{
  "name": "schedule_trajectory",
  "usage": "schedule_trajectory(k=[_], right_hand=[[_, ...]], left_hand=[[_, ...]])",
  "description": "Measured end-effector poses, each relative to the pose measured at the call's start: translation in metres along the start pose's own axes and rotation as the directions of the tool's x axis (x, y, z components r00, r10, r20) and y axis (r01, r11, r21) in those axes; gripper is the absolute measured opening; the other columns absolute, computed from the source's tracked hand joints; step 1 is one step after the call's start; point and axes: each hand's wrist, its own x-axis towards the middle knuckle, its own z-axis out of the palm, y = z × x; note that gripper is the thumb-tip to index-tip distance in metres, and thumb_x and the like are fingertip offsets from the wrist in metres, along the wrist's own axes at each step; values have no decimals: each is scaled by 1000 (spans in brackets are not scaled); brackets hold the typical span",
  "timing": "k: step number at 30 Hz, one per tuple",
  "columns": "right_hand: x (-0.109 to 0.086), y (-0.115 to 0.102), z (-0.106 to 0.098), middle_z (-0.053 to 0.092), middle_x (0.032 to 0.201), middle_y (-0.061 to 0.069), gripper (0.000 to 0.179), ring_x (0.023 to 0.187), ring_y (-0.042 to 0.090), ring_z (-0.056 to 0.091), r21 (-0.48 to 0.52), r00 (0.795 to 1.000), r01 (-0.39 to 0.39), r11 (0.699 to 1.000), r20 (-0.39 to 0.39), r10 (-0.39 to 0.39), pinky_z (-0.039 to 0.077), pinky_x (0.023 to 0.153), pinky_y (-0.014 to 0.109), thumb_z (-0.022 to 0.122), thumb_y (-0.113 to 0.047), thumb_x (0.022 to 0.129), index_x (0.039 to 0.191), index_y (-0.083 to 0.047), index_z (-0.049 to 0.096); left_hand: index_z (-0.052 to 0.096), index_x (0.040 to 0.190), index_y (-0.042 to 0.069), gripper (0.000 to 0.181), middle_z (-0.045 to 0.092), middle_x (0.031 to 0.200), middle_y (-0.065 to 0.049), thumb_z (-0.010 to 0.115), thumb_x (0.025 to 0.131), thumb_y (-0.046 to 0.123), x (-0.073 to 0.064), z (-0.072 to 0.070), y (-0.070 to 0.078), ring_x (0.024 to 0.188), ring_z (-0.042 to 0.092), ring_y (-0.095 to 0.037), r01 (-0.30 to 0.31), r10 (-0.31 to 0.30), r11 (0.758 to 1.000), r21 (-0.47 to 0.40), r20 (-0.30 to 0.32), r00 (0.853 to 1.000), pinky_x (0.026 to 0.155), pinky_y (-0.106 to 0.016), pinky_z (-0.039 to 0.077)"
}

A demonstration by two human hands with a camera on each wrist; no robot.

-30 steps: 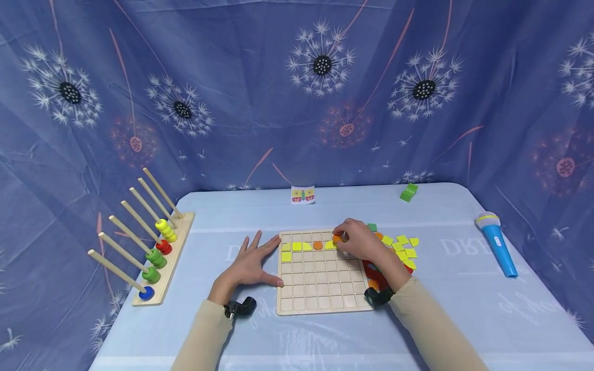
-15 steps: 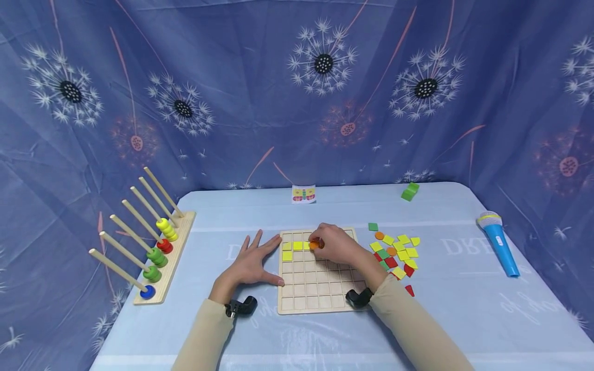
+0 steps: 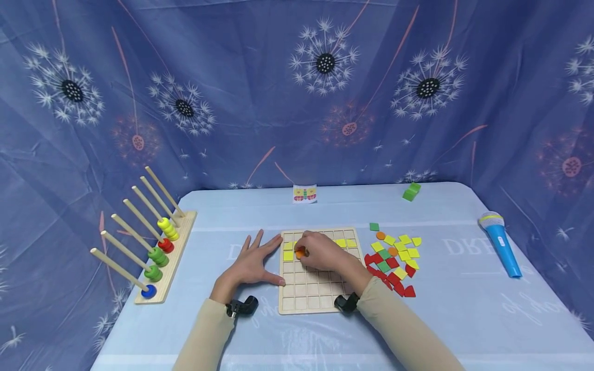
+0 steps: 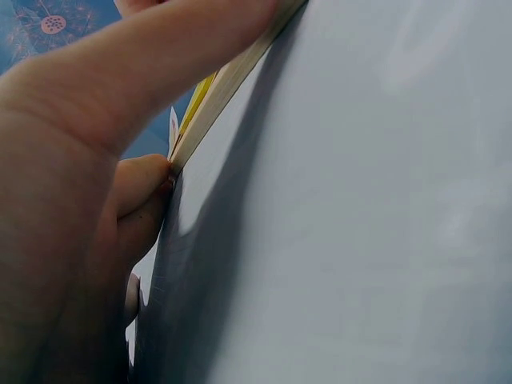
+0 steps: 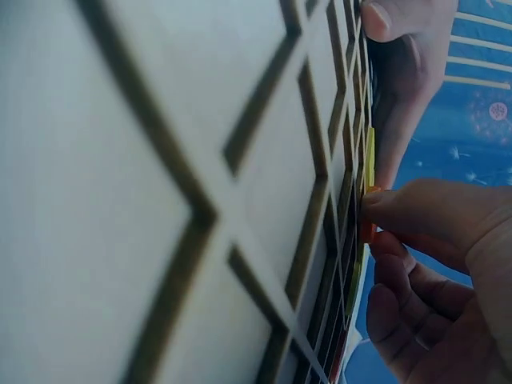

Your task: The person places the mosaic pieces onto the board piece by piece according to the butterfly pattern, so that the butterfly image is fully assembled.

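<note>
My right hand (image 3: 317,251) pinches an orange round tile (image 3: 300,252) between thumb and fingertips, over the upper left of the wooden grid board (image 3: 320,299). In the right wrist view the orange tile is edge-on at the board, right beside a yellow piece (image 5: 370,156). A yellow square tile (image 3: 288,255) lies in a left-column cell of the board, just left of the pinched tile. My left hand (image 3: 250,265) is spread with straight fingers, index and thumb tips at the board's left edge. My right hand hides part of the upper rows.
Loose red, green, yellow and orange tiles (image 3: 400,274) lie right of the board. A wooden peg rack with coloured beads (image 3: 178,247) stands at left. Behind the board are a butterfly picture card (image 3: 304,194) and a green block (image 3: 411,191). A blue toy microphone (image 3: 503,250) lies far right.
My right hand has moved left across the board with an orange round tile, from the upper right part to the second column. The left hand has stayed at the board's edge.
</note>
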Motion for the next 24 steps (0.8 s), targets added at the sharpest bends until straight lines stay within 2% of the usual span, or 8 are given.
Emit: schedule_trajectory(k=[6,10,16,24], right_hand=[[0,2,1,59,92,-8,20,76,8,51,-25,1000,20,999,-7,-20,47,69,24,74,-19,83,103,-17,76],[-2,4,-1,60,91,-9,18,78,7,53,-23,1000,21,1000,-1,-21,49,73,26,74,-21,84,102,-18,77],[-10,16,-10,59,91,-11,20,78,6,54,7,999,-24,1000,-27,24,49,71,25,73,-20,85,104,-19,76],[-34,44,-31,58,87,-10,17,74,7,53,92,992,-71,993,-101,80,48,65,27,70,-16,87,104,-14,74]], left_hand=[[25,153,29,125,21,157,12,64,50,88,2,-1,1,145,-3,-28,-3,3,1000,6,11,1000,114,-51,-5],[25,153,30,125,21,156,12,65,49,88,2,-1,1,145,-4,-27,6,-6,1000,1,15,1000,114,-51,-7],[26,153,31,126,21,156,13,66,48,87,2,1,0,145,-5,-26,18,-18,1000,-4,16,1000,114,-50,-9],[27,153,28,127,22,157,12,68,47,86,2,3,-1,145,-5,-27,11,-11,1000,-16,2,1000,114,-50,-9]])
